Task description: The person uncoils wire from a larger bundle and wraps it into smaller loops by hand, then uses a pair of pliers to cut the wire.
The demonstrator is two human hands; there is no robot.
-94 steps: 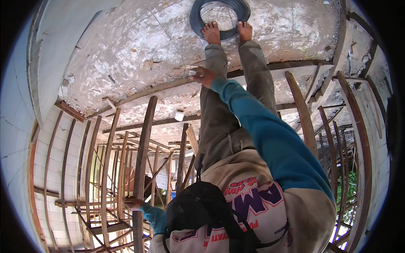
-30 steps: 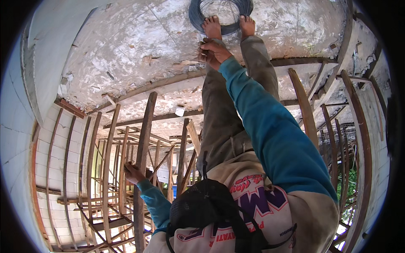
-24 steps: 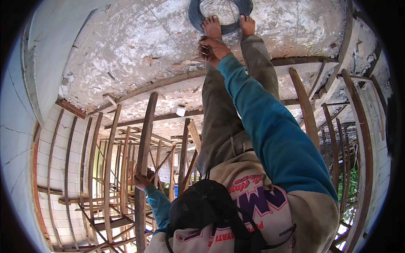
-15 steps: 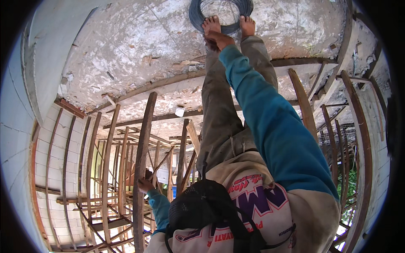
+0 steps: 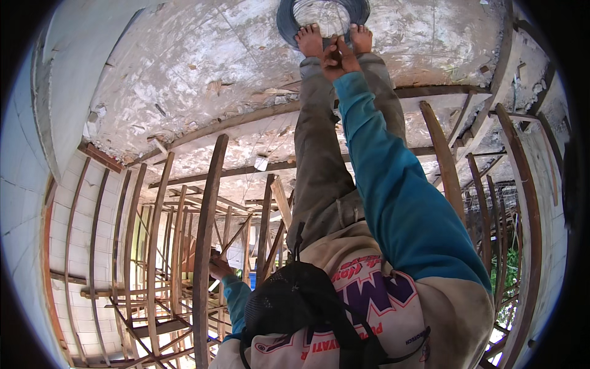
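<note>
A coil of dark wire (image 5: 287, 24) lies on the floor, around and beyond my bare feet (image 5: 309, 40). My right hand (image 5: 340, 61) is between my feet, at the coil's near side. Its fingers are pinched together, and what they hold is too thin or small to make out. At the lower left, my left hand (image 5: 220, 268) is beside an upright wooden post (image 5: 211, 203), with its fingers curled. A dark shape shows at those fingers, but I cannot tell what it is.
Many wooden props and cross-braces (image 5: 161, 246) fill the lower left, in front of a pale block wall (image 5: 80, 246). A timber beam (image 5: 246, 118) crosses under my legs. A white piece (image 5: 261, 163) sits by another beam. More posts (image 5: 519, 203) stand at the right.
My right hand has moved from beside my left foot to the right, between both feet, and its fingers now show pinched. My left hand has shifted slightly right, away from the post.
</note>
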